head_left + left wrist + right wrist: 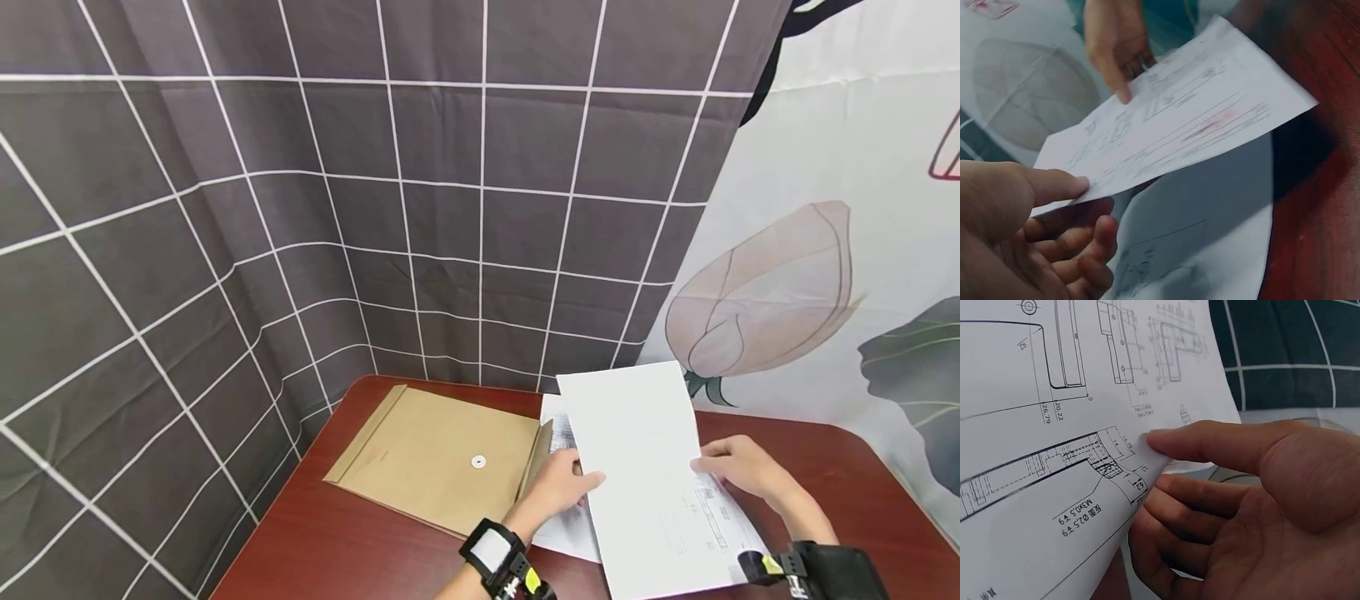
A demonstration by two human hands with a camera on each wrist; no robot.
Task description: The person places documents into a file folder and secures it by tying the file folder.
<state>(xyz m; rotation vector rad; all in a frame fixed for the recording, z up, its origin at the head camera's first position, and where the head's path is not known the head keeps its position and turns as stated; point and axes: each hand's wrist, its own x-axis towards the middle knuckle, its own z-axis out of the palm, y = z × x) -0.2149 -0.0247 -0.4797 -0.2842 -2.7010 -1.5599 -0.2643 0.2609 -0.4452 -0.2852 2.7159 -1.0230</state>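
Note:
A white sheet of paper [637, 450] is held up at a tilt above the table, its printing faint in the head view. My left hand [558, 483] pinches its left edge, thumb on top and fingers behind. At the opposite edge my right hand [742, 467] grips it between thumb and fingers. The right wrist view shows a technical drawing [1029, 425] with dimension lines on the paper. In the left wrist view, lines and a red mark show on the raised sheet [1172, 125]. Below it lies another printed sheet [566, 533], partly hidden.
A brown paper document envelope [435, 450] with a white round button lies left of the papers, its flap raised beside my left hand. The reddish-brown table [322, 533] meets a grey gridded curtain [442, 217] behind and a white flower-patterned cloth [787, 167] at the right.

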